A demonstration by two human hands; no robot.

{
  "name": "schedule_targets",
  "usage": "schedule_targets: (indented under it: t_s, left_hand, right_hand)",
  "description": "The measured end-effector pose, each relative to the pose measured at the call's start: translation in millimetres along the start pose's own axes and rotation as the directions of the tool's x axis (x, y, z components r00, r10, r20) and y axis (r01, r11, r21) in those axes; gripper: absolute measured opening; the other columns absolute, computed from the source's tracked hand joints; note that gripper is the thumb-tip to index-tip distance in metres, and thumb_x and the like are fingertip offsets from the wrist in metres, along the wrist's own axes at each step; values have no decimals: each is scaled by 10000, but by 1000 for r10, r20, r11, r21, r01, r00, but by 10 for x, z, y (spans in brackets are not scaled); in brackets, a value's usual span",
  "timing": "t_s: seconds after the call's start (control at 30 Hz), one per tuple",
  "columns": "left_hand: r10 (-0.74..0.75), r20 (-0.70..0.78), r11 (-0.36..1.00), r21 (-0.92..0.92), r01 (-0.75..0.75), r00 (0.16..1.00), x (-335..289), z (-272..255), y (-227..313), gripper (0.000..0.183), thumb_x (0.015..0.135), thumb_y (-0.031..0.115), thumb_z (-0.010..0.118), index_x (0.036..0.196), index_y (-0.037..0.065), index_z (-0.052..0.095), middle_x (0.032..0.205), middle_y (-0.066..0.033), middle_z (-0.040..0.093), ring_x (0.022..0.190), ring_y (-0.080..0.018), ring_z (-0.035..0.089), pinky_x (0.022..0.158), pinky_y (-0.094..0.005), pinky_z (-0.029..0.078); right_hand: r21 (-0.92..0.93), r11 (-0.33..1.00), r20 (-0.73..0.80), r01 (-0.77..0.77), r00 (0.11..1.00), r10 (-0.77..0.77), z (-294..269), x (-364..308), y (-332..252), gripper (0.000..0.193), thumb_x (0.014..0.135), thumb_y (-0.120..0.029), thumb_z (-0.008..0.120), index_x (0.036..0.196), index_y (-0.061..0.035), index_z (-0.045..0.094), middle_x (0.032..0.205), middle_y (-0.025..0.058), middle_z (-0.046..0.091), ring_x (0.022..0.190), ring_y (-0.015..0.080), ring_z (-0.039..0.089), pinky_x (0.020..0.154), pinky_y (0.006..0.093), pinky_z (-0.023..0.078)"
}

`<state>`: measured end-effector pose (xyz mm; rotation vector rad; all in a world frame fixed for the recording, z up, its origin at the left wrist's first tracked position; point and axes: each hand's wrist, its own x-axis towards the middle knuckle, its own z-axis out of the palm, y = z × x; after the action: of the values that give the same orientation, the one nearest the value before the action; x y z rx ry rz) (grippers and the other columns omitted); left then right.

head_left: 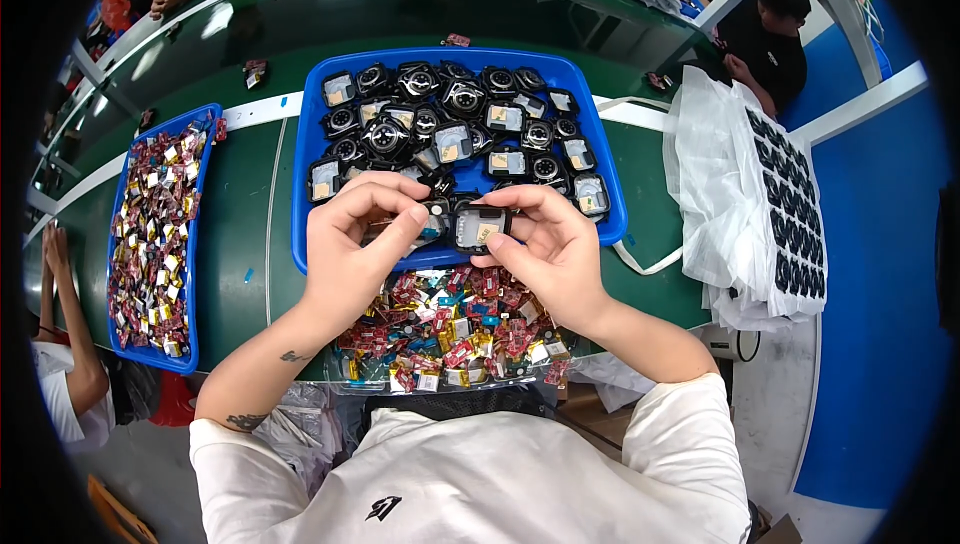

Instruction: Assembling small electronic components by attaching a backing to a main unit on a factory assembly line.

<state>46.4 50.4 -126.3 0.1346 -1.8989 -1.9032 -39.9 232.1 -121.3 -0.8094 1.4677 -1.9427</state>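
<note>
Over the blue tray's (305, 234) near edge, your left hand (355, 244) pinches a small dark part (432, 222), its kind unclear; beside it, your right hand (555, 249) grips a square black casing (480, 227) by its sides.

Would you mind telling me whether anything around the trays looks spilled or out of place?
Yes: a few small red parts lie loose on the green bench, outside the blue tray; another sits near its far edge.
</note>
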Motion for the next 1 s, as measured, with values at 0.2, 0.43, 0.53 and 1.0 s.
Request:
schedule_targets:
  t_s: [0.2, 0.43, 0.53, 1.0]
  left_hand:
    - [292, 123, 922, 227, -313, 949, 13, -26, -32, 36, 779, 16, 666, 793, 7, 634, 893, -64, 634, 851, -145, 572, 718, -253, 445]
    - [125, -46, 992, 42, -123, 991, -23, 56, 6, 45, 761, -5, 660, 774, 30, 634, 852, -60, 610, 882, -167, 550, 756, -273, 434]
    - [275, 107, 936, 196, -292, 955, 0, -13, 1, 51, 742, 0, 673, 766, 30, 639, 895, -81, 632, 916, -196, 553, 804, -307, 429]
    - [111, 209, 977, 153, -145, 972, -78, 27, 0, 50, 931, 62, 465, 954, 30, 434, 1055, -116, 534, 999, -147, 483, 895, -279, 366]
  right_hand:
    - [93, 995, 10, -47, 999, 46, 20, -1, -12, 339, 854, 92, 527, 1176, 51, 430, 1127, 156, 561, 1031, 190, 583, 848, 304, 544]
    - [80, 997, -4, -16, 1000, 16, 4, -3, 15, 334, 858, 91, 521, 1174, 40, 428, 1102, 142, 567, 1043, 183, 581, 860, 296, 536]
    - [77, 997, 18, -16, 1000, 15, 9, -5, 7, 339, 860, 91, 513, 1181, 38, 416, 1128, 144, 558, 1062, 191, 576, 869, 298, 531]
    - [60, 997, 4, -53, 999, 53, -2, -9, -41, 305, 905, 40, 469, 1205, 49, 413, 1178, 165, 552, 1069, 198, 580, 847, 302, 545]
